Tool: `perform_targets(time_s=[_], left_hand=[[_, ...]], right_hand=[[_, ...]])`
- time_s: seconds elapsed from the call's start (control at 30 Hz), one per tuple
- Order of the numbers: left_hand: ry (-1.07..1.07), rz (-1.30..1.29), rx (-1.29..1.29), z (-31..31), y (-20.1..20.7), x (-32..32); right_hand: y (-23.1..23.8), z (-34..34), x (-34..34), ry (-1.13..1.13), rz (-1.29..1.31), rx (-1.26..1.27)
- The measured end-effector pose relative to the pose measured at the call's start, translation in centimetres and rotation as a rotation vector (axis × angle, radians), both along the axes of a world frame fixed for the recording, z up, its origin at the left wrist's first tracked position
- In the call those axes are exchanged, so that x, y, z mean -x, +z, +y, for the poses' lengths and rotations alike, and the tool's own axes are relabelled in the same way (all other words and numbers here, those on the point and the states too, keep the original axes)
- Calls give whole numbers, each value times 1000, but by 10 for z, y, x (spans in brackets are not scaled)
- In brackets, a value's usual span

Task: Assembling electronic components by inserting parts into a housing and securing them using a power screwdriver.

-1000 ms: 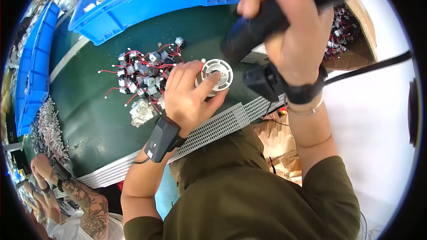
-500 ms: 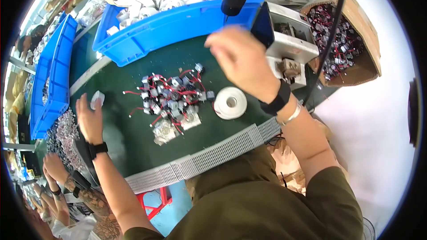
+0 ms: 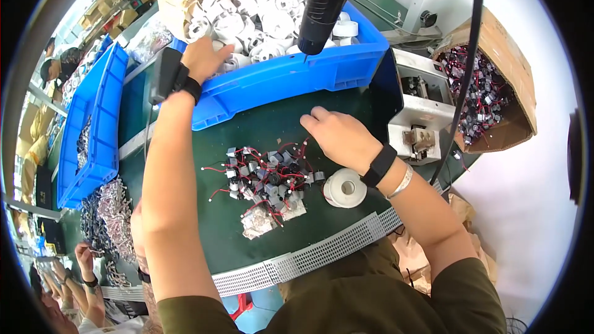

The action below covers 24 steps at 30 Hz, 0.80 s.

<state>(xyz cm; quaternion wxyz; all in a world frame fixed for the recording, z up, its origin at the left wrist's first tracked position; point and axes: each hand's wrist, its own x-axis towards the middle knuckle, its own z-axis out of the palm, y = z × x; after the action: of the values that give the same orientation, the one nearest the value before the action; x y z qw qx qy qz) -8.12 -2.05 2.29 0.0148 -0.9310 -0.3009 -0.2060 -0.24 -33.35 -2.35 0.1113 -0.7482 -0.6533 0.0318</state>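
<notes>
My left hand reaches over the near rim of a blue bin, at the heap of white round plastic parts inside. Its thumb is spread apart from the fingers, and I see nothing gripped. Above the green work surface, my right hand has its fingers curled together; whatever they may hold is hidden. Close to its fingertips lies a pile of small grey motors with red wires. A white round spool-like part rests on the surface below my right wrist. Two small clear packets lie at the pile's near edge.
A black electric screwdriver hangs over the bin. Right of it stands a metal fixture, beside a cardboard box of wired motors. Another blue bin and heaped small parts lie left. Co-workers' hands show lower left.
My left hand has left the white part on the surface and moved up and right to the bin. My right hand has come down from beneath the screwdriver toward the motor pile. The view has shifted.
</notes>
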Motion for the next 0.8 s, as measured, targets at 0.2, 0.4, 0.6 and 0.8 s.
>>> perform_targets(time_s=[0.2,0.4,0.6,0.8], left_hand=[[36,-216,54,0,13,27],[-260,-952,870,-93,26,74],[-648,-908,1756,-235,-5,118],[-512,-426,918,-304,-56,77]], right_hand=[[17,-9,6,120,-70,-490],[18,-31,2,40,245,-531],[25,-100,8,-4,761,-713],[27,-129,7,-46,1163,-675]])
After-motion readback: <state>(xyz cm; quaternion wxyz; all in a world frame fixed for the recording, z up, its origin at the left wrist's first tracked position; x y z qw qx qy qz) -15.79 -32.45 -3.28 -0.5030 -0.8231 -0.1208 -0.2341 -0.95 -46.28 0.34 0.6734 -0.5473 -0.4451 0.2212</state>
